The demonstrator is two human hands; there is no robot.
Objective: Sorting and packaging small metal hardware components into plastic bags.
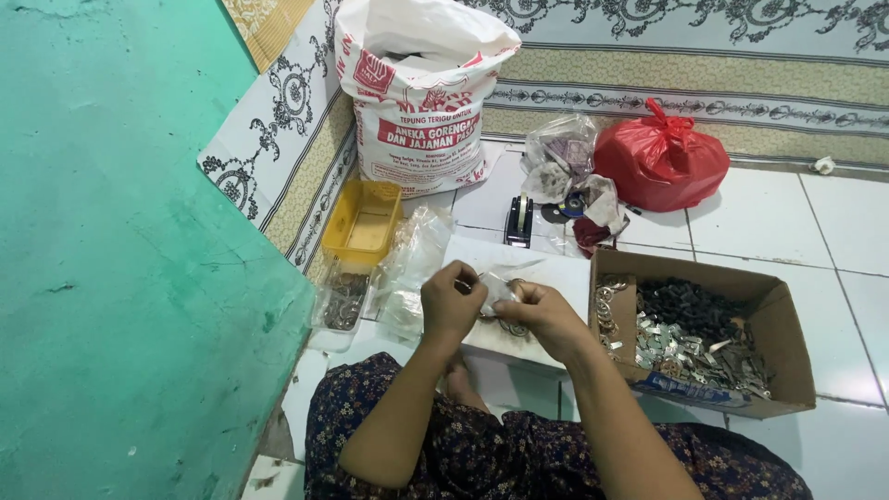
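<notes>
My left hand (451,304) and my right hand (544,313) meet over a white board (546,268) on the tiled floor. Between them they pinch a small clear plastic bag (495,287); its contents are too small to make out. A few small metal rings (512,328) lie on the board under my right hand. A cardboard box (769,306) to the right of my right hand holds metal rings, silver metal pieces and dark small parts.
A yellow plastic tray (369,222) and clear bags (412,259) lie to the left. A large white sack (421,93), a red plastic bag (662,157), a black tape dispenser (519,220) and a clear bag of scraps (560,157) stand behind. A green wall (120,241) runs along the left.
</notes>
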